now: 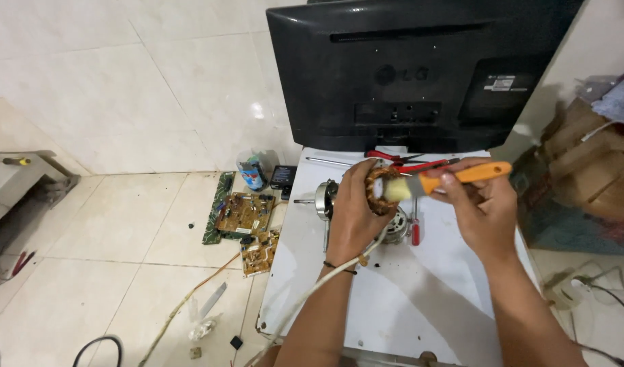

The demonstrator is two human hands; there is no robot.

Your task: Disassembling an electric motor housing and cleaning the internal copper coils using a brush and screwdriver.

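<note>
My left hand (352, 214) grips a round motor stator (380, 190) with copper-coloured windings, held above the white board (407, 299). A white cable (305, 295) runs from it down past my wrist. My right hand (478, 207) holds an orange-handled paintbrush (454, 177), its pale bristles pressed against the stator's windings. Below the stator, a metal motor housing (397, 228) and a round motor part with a shaft (324, 199) lie on the board.
A black flat screen (420, 68) stands face away at the board's far end. Red-handled tools (414, 164) and a screwdriver (415, 228) lie near it. Circuit boards (244, 217), a plastic cup (256, 168) and cables lie on the tiled floor left. Cardboard boxes (590, 177) sit right.
</note>
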